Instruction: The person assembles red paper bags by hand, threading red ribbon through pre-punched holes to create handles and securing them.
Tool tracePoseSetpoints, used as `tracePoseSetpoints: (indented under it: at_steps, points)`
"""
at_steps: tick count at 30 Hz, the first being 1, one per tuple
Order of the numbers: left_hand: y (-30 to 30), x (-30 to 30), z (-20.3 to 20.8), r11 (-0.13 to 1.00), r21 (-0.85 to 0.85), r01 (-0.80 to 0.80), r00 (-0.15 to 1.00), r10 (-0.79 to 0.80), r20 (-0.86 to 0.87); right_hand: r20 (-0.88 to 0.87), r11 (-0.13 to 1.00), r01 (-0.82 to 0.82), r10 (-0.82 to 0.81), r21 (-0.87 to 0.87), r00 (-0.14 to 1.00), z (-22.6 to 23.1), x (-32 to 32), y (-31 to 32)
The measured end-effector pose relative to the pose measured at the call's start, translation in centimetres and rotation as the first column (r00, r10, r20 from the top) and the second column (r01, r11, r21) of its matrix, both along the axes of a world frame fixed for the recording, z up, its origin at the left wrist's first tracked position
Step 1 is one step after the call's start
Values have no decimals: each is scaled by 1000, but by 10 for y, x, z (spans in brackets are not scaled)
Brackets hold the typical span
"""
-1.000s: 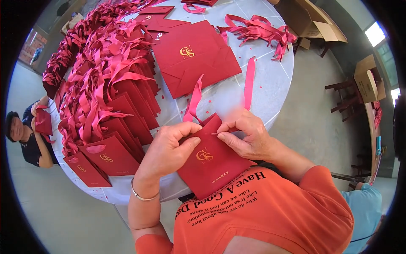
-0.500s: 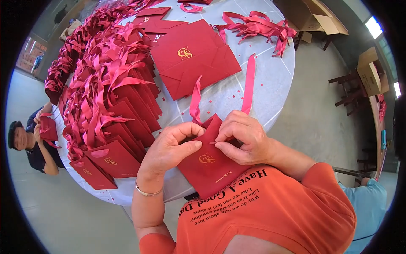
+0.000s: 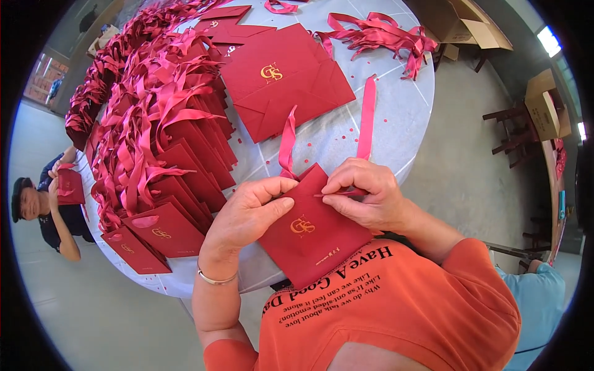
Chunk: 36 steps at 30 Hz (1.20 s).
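A red paper gift bag [image 3: 309, 238] with a gold emblem leans between my body and the table edge. My left hand [image 3: 253, 210] pinches its upper left edge between thumb and fingers. In my right hand [image 3: 365, 195], thumb and fingertips are closed on the thin end of a pink-red ribbon [image 3: 322, 195] at the bag's front, near the top. Two longer ribbon lengths stretch away over the table beyond the bag, a left strip [image 3: 288, 145] and a right strip [image 3: 367, 117].
Flat red bags [image 3: 284, 86] lie stacked ahead on the round, white-covered table [image 3: 396, 123]. Leftward stand rows of ribboned bags [image 3: 185, 161]. Loose ribbons [image 3: 387, 37] are heaped at far right. A person [image 3: 52, 204] at the left holds a bag. Cardboard boxes [image 3: 547, 114] stand at right.
My right hand has moved slightly up and right, drawing the ribbon end out sideways from the bag's front. My left hand keeps its grip on the bag.
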<state>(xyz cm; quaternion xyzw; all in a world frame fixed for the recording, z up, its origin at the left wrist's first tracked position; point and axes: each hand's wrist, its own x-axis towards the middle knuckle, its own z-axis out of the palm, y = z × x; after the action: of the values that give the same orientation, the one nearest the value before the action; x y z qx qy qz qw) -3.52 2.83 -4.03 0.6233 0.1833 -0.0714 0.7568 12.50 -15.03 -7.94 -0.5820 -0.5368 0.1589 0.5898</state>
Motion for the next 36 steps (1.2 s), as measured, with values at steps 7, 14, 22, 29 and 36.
tracePoseSetpoints:
  at_steps: [7, 14, 22, 29, 36]
  points:
    - [-2, 4, 1, 998, -54, -32, 999, 32, 5, 173, 993, 50, -68, 107, 983, -2, -2, 3]
    - [-2, 5, 2, 1000, -9, -13, 999, 13, -31, 259, 990, 67, -97, 124, 961, -5, -3, 7]
    - [-4, 4, -2, 999, 46, -17, 1000, 17, 13, 324, 983, 135, -170, 127, 931, -2, -7, 14]
    - [-10, 3, 2, 959, 275, -60, 997, 45, 64, 498, 980, 194, -192, 50, 846, 14, -13, 16]
    - [-13, -2, -4, 922, 372, -107, 985, 48, 165, 590, 960, 269, -259, 74, 764, 24, -27, 19]
